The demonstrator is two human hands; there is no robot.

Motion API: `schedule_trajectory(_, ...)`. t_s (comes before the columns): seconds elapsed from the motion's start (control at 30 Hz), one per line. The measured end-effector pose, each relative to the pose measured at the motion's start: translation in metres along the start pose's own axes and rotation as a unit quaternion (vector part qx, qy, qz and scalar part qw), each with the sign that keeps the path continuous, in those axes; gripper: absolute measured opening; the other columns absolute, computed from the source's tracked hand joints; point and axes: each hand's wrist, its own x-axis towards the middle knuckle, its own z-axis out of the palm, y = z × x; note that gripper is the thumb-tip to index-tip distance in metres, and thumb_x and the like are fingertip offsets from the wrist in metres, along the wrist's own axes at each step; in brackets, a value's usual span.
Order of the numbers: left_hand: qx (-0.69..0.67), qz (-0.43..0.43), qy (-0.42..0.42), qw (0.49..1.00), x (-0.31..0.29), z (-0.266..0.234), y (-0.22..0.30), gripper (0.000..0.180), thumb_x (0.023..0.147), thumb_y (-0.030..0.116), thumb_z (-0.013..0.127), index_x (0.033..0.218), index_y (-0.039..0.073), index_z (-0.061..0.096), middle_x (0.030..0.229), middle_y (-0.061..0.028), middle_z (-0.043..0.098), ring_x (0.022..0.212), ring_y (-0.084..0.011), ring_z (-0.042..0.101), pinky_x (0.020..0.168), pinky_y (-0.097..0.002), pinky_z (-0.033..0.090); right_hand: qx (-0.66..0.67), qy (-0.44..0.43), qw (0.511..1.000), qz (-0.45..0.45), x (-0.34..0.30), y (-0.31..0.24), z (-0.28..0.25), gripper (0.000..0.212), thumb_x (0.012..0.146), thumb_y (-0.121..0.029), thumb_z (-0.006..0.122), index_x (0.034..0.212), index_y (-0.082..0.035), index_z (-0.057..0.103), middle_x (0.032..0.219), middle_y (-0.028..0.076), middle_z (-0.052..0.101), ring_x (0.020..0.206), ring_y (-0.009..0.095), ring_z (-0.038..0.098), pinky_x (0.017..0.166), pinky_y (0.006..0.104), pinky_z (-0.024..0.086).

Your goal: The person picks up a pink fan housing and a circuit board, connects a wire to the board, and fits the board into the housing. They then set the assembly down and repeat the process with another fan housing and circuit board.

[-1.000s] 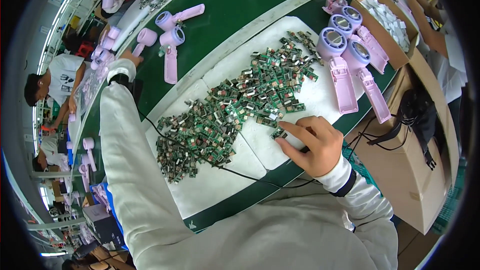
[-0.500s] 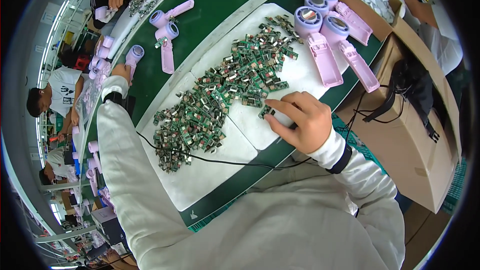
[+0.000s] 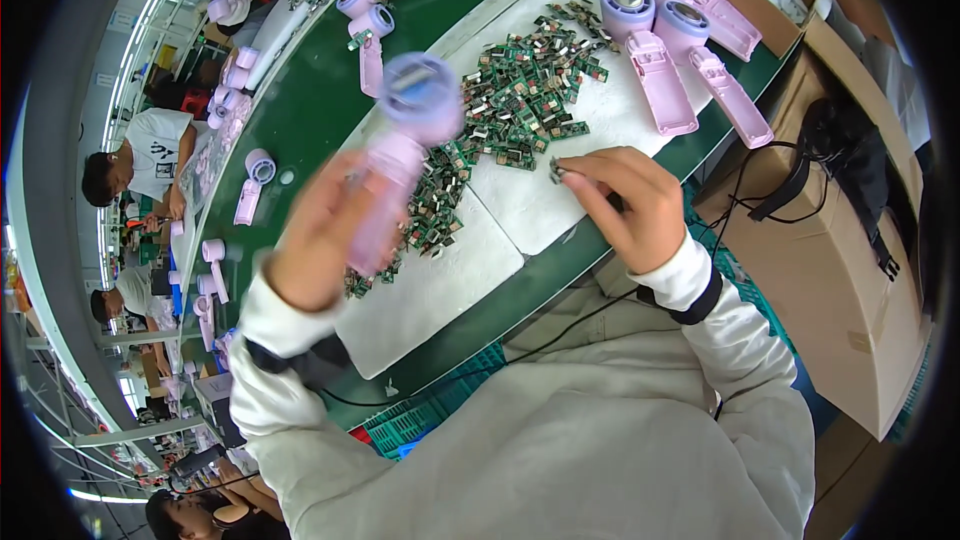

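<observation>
My left hand [image 3: 322,232], blurred by motion, is wrapped round the handle of a pink handheld fan [image 3: 420,105] with a purple ring on its head. The fan is held tilted above the left part of a pile of small green circuit boards [image 3: 535,90]. Between the thumb and fingers of my right hand [image 3: 640,205] is a single small circuit board [image 3: 556,172], just off the pile's right edge. White foam sheets [image 3: 430,315] lie under the pile. The fan and left hand cover part of the boards.
Several pink fans [image 3: 655,80] with open handles stand at the far right, beside a cardboard box [image 3: 800,25] of white pieces. More fans [image 3: 370,50] lie on the green belt [image 3: 315,105]. A black cable [image 3: 560,335] crosses before me. Co-workers sit along the left.
My left hand has brought a fan from the belt at the left to above the boards. The right hand, pinching its board, has lifted slightly away from the pile. The view has shifted.
</observation>
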Motion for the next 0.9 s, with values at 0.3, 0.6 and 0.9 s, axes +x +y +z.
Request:
schedule_trajectory(0.3, -0.099, -0.021, -0.130, 0.986, -0.025, 0.110, -0.045, 0.035, 0.112, 0.026, 0.045, 0.138, 0.002, 0.046, 0.089, -0.0085, 0.067, 0.065, -0.0144, 0.064, 0.056, -0.0290, 0.050, 0.069, 0.032, 0.996, -0.038, -0.021, -0.049, -0.015, 0.018, 0.089, -0.004, 0.077, 0.107, -0.002, 0.075, 0.095, 0.011, 0.071, 0.071, 0.015, 0.065, 0.060, 0.0275, 0.051)
schedule_trajectory(0.6, 0.592, 0.196, -0.058, 0.779, -0.007, 0.129, -0.027, 0.019, 0.103, 0.015, 0.056, 0.109, -0.002, 0.060, 0.073, -0.0208, 0.067, 0.069, -0.0345, 0.071, 0.060, -0.0441, 0.056, 0.020, 0.031, 0.999, 0.011, -0.014, -0.043, -0.006, 0.018, 0.090, -0.006, 0.076, 0.107, -0.003, 0.075, 0.100, 0.011, 0.072, 0.073, 0.018, 0.068, 0.060, 0.0278, 0.053)
schedule_trajectory(0.9, 0.290, 0.249, -0.136, 0.914, 0.026, 0.102, -0.030, 0.019, 0.103, 0.016, 0.052, 0.094, 0.001, 0.059, 0.072, -0.0162, 0.068, 0.063, -0.0309, 0.071, 0.053, -0.0393, 0.050, 0.051, 0.033, 0.997, -0.044, -0.009, -0.023, -0.012, 0.019, 0.088, -0.006, 0.077, 0.107, -0.004, 0.075, 0.102, 0.011, 0.073, 0.082, 0.024, 0.072, 0.069, 0.0330, 0.059)
